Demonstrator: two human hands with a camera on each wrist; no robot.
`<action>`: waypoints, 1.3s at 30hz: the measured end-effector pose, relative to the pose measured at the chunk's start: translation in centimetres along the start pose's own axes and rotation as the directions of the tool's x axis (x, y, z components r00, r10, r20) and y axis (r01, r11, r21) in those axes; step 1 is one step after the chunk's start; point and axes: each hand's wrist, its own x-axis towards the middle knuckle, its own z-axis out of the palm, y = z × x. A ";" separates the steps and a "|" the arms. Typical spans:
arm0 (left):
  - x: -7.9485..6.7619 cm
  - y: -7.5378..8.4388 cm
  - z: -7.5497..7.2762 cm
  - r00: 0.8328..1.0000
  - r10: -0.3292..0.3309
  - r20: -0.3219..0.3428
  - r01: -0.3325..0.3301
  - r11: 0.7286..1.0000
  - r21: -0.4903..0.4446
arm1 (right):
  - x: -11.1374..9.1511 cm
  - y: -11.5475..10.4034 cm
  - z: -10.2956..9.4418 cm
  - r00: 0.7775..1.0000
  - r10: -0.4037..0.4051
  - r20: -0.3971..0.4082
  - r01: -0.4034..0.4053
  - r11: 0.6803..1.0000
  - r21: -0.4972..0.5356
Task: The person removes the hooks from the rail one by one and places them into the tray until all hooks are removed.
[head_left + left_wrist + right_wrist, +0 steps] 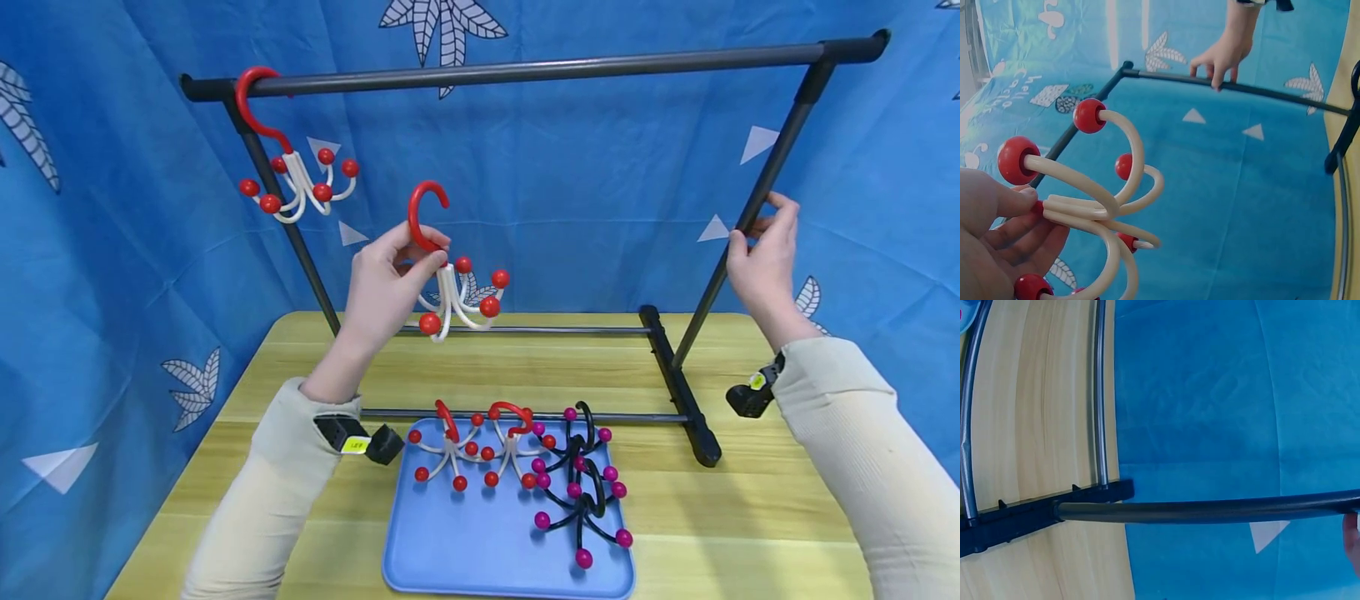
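Observation:
My left hand (386, 279) pinches a white multi-arm hanger (447, 287) with a red hook and red ball tips, thumb and fingers at the base of the hook. It is held upright in the air, below the top bar (525, 72) of a dark metal rack. In the left wrist view, the white arms (1132, 144) of this hanger curve out past the fingers. My right hand (768, 258) grips the right post (776, 154) of the rack, thumb in front. A matching red-and-white hanger (297, 177) hangs from the bar's left end.
A blue tray (457, 554) lies on the wooden table (712, 533). On it are two red-and-white hangers (450, 448) and, at the right, black hangers (582, 507) with magenta tips. The rack's foot (682, 392) stands on the table, before a blue patterned cloth (585, 192).

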 end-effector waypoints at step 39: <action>-15.0 -2.6 6.8 0.936 -0.127 0.329 0.154 0.986 -0.059 | 0.0 0.1 -0.1 1.000 0.012 0.016 -0.012 1.000 0.010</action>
